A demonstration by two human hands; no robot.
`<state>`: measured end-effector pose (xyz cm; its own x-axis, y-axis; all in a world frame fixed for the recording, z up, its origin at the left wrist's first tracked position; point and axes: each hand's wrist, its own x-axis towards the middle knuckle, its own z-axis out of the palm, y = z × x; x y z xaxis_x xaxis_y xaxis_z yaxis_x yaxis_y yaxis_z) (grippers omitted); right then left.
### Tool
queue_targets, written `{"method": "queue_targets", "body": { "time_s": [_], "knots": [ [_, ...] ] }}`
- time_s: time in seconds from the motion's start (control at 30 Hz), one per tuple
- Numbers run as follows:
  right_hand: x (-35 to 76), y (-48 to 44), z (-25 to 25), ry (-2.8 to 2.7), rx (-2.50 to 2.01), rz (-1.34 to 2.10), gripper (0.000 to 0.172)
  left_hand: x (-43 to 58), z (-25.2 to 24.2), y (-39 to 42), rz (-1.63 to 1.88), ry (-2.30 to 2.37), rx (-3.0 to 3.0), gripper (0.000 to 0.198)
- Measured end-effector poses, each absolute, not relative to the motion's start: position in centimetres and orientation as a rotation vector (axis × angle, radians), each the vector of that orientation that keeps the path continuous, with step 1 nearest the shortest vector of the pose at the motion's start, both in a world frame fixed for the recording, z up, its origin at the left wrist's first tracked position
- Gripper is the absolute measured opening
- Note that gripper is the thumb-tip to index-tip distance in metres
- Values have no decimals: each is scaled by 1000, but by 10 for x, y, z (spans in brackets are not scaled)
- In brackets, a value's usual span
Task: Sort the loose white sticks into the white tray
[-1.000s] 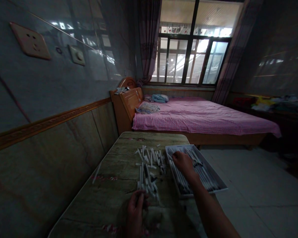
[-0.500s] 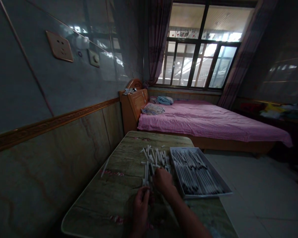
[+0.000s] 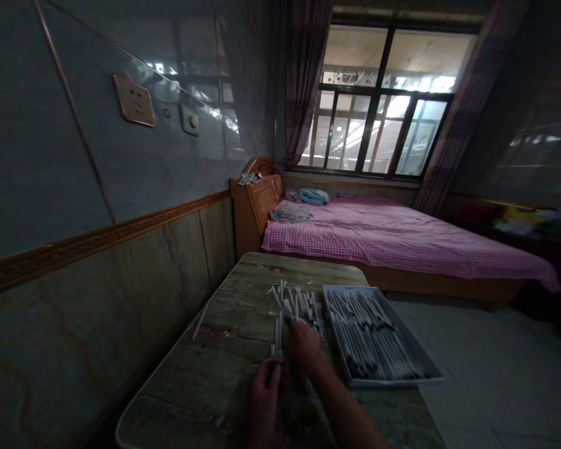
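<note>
At the table's near middle, my left hand (image 3: 265, 390) is closed, thumb against curled fingers; whatever it grips is hidden. Just past its fingertips, slim white sticks (image 3: 278, 327) stand out lengthwise; I cannot tell if it touches them. My right hand (image 3: 306, 346) is closed too, knuckles up, at the near edge of a loose pile of white sticks (image 3: 298, 302). A thin dark piece shows by its fingers, too dim to name. Right of this hand, a shallow white box (image 3: 430, 368) holds rows of slim white sticks with dark ends (image 3: 374, 333).
The wood-patterned table (image 3: 168, 386) stands beside a tiled wall (image 3: 159, 280). One lone white stick (image 3: 200, 321) lies near its left edge. A bed with a pink checked sheet (image 3: 378, 234) is beyond the table. Tiled floor (image 3: 467, 349) shows at the right.
The whole view has shifted a little, so the scene sits slightly lower. Both hands stay closed in nearly the same place, the right one still by the pile.
</note>
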<state>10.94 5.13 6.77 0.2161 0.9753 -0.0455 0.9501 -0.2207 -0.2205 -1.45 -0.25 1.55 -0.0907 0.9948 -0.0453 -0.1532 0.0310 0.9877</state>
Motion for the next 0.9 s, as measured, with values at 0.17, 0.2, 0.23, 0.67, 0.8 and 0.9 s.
{"method": "queue_targets", "body": {
  "time_s": [0.17, 0.2, 0.23, 0.67, 0.8, 0.9],
  "knots": [
    [119, 49, 70, -1857, -2374, 310, 24, -26, 18, 38, 1240, 1269, 1294, 23],
    [120, 47, 71, -1846, -2377, 311, 25, -28, 21, 46, 1200, 1323, 1386, 18],
    [121, 46, 71, -1832, -2378, 308, 26, -29, 24, 54, 1120, 1386, 1482, 14],
    [133, 14, 59, -1718, -2297, 303, 19, -7, 50, 95, 398, 1721, 1973, 9],
    [133, 5, 41, -1647, -2069, 236, 16, -7, 39, 99, 517, 1682, 1858, 2],
    [130, 0, 25, -1523, -1821, 200, 15, -8, 35, 101, 636, 1619, 1711, 6]
  ]
}}
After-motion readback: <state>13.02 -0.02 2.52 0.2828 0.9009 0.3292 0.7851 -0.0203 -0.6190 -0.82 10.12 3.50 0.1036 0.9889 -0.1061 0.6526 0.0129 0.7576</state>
